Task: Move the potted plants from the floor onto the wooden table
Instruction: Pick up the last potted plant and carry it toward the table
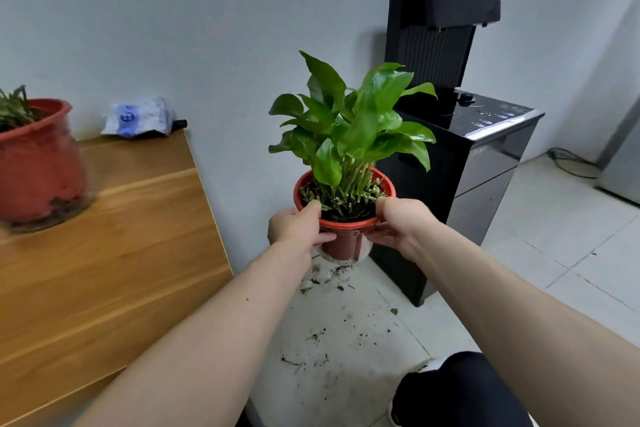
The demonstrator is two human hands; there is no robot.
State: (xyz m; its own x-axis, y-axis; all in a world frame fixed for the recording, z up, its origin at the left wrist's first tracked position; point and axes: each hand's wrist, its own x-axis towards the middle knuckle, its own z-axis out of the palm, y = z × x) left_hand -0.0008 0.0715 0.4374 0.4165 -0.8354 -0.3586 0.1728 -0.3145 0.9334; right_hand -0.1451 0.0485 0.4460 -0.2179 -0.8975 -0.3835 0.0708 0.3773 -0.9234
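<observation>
A small red pot (343,243) with a leafy green plant (349,125) hangs in the air above the floor, to the right of the wooden table (114,253). My left hand (298,227) grips its left rim, thumb over the edge. My right hand (398,222) grips its right rim the same way. A clear saucer shows under the pot's base. A larger red pot (38,163) with thin dark leaves stands on the table at the far left.
A crumpled white and blue bag (138,118) lies at the table's back edge by the wall. A black water dispenser (457,135) stands right behind the held plant. Soil crumbs are scattered on the tiled floor (346,340). My dark knee (460,388) shows bottom right.
</observation>
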